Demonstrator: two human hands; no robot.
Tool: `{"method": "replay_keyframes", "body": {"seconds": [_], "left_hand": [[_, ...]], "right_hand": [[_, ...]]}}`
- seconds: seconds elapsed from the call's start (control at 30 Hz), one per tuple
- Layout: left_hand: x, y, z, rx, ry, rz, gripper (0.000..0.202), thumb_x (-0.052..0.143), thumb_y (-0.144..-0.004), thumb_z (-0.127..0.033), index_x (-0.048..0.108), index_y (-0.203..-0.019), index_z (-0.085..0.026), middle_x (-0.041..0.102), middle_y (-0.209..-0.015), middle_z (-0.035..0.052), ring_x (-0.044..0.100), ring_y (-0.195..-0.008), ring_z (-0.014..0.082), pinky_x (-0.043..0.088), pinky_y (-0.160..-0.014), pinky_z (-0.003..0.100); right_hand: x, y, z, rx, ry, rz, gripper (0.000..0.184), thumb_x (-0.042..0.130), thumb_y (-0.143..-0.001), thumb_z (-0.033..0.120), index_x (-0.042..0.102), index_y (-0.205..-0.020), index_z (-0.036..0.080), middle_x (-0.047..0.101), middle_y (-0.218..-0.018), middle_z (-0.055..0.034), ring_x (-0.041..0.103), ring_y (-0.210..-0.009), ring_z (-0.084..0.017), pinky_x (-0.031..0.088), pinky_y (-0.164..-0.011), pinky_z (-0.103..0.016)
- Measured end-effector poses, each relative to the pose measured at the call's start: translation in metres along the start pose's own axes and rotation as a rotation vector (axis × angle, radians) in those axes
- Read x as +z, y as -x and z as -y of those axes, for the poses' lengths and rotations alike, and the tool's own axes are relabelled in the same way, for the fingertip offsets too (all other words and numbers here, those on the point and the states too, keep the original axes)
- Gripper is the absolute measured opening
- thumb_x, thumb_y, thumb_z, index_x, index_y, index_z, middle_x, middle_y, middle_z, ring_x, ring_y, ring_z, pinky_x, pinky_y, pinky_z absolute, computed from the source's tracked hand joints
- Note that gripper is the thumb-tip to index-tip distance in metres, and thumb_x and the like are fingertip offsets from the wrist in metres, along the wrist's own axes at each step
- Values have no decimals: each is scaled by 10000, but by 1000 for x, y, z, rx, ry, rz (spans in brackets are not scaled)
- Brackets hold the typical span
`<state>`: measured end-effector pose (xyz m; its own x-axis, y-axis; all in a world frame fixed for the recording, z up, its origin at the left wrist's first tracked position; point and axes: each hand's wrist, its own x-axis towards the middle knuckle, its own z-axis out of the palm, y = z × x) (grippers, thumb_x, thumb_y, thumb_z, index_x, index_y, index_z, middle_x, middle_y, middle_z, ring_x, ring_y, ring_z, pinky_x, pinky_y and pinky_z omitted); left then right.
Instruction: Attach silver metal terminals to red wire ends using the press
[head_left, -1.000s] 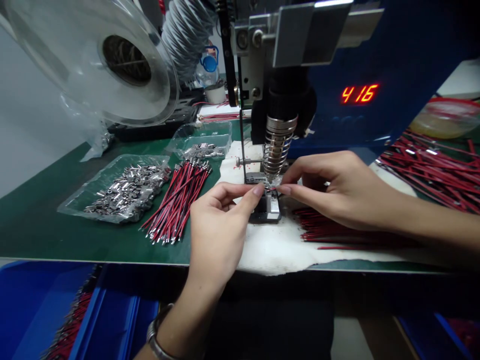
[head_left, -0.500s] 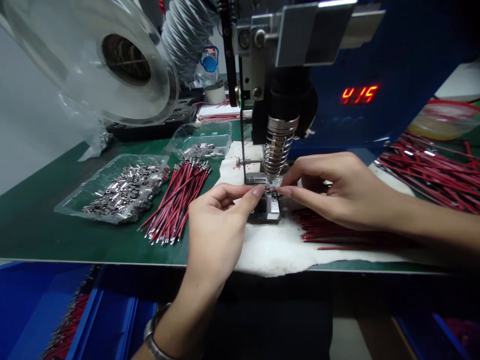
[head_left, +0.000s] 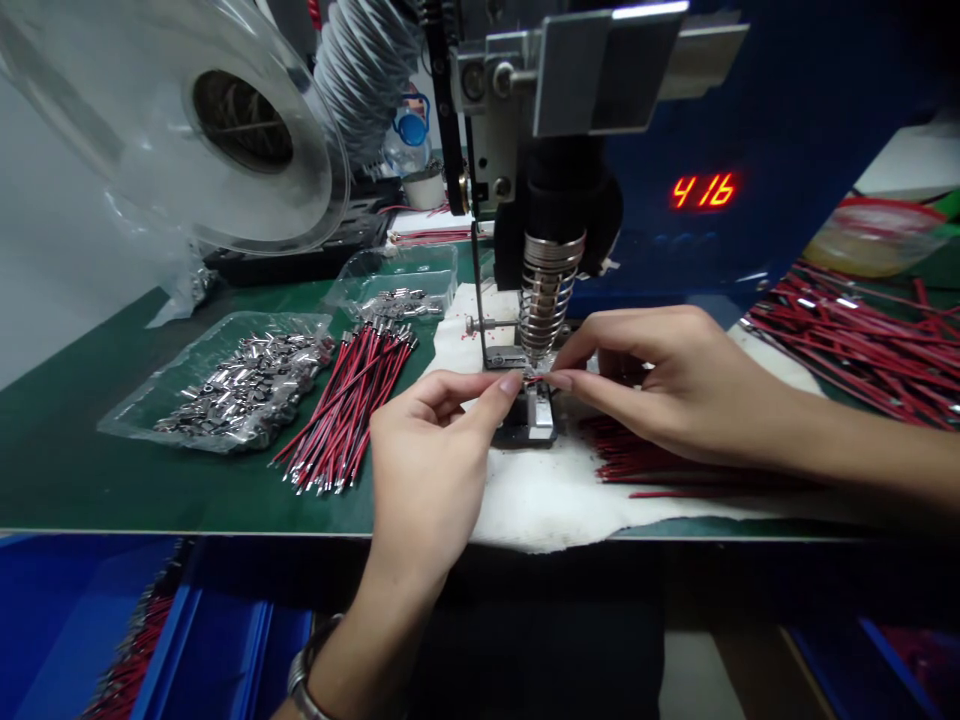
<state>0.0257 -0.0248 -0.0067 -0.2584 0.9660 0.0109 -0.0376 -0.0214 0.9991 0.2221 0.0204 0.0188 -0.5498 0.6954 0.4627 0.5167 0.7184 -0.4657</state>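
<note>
My left hand is closed in a pinch at the left of the machine's small metal die. Its fingertips hide whatever is between them. From the right, my right hand pinches a short red wire, of which only a bit shows between the two hands. Both sets of fingertips nearly meet just under the spring-wrapped press head. Beneath my right hand, a bundle of red wires lies on a white cloth.
To the left stand a clear tray of metal caps and a smaller clear tray. A pile of capped red and black wires lies beside them. More wires are heaped at right. Blue bins sit below the table edge.
The machine's red display went from 415 to 416. The view shifted slightly, so the machine appears a little further left. Both hands keep their pinch at the die.
</note>
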Motion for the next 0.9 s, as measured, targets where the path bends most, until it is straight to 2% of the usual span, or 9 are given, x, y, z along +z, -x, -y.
{"method": "replay_keyframes", "body": {"seconds": [0.13,0.37,0.63,0.9], "left_hand": [[1,0,-1,8,-8,-10,213,905,-745,-372,813,-780,-183,730,-706,30,627,-619,126,499,-628,246],[1,0,-2,10,11,-4,160,896,-761,-333,803,-741,-205,717,-696,10,640,-654,117,529,-708,240],[1,1,-2,9,9,1,158,891,-770,-338,808,-759,-203,688,-666,-1,605,-620,103,518,-691,231],[-1,-1,0,18,13,6,166,907,-760,-350,814,-765,-212,594,-588,-44,474,-524,53,513,-685,202]], "right_hand": [[0,0,1,10,4,1,111,652,-959,254,710,-876,209,724,-754,-18,594,-573,-150,414,-541,-301],[1,-1,3,12,-26,2,127,651,-959,265,706,-866,199,726,-758,-23,581,-565,-139,414,-535,-296],[0,-2,2,-3,-27,12,123,646,-959,247,714,-879,183,725,-776,-19,551,-555,-123,417,-549,-293],[3,0,-2,-27,-50,-16,123,670,-961,244,725,-889,161,725,-791,-16,578,-598,-120,432,-591,-281]]}}
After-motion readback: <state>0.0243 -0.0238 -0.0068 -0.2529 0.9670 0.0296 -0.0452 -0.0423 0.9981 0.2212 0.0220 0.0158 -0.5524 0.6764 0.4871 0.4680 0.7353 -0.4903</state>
